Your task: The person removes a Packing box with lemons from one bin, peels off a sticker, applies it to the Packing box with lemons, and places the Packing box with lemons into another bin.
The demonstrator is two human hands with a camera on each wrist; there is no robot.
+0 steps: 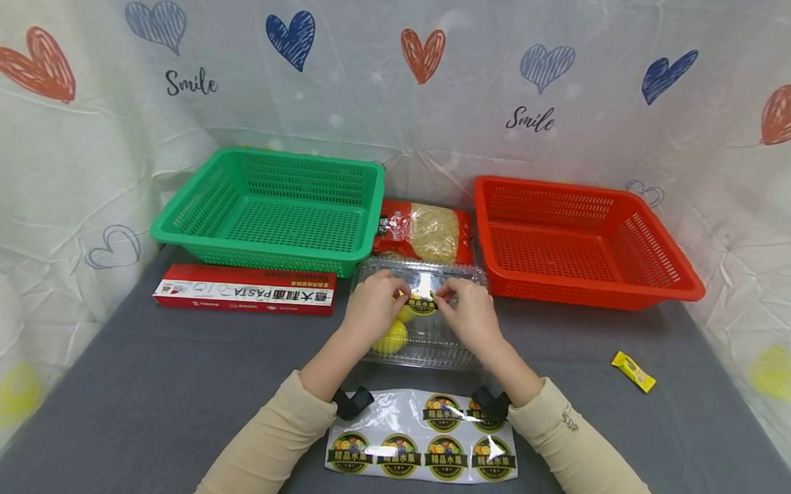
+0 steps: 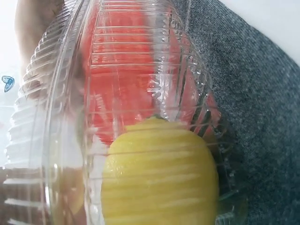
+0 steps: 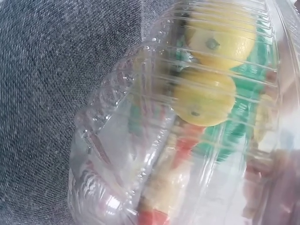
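Over the lid of a clear plastic clamshell box (image 1: 431, 354), my left hand (image 1: 370, 308) and right hand (image 1: 471, 315) pinch opposite edges of a round black-and-gold fruit sticker (image 1: 422, 305). Whether the sticker touches the lid I cannot tell. Yellow lemons (image 1: 392, 338) lie inside the box toward its left side. One lemon (image 2: 159, 173) shows large through the ribbed wall in the left wrist view. The right wrist view has two lemons (image 3: 205, 96) through the plastic. Just in front of the box lies a white sheet of the same stickers (image 1: 396, 413), partly under my wrists.
A green basket (image 1: 264, 260) stands back left, a red basket (image 1: 590, 294) back right. Between them is a red bag of noodles (image 1: 435, 234). A red pasta box (image 1: 243, 289) lies before the green basket, and a small yellow packet (image 1: 633, 371) at right.
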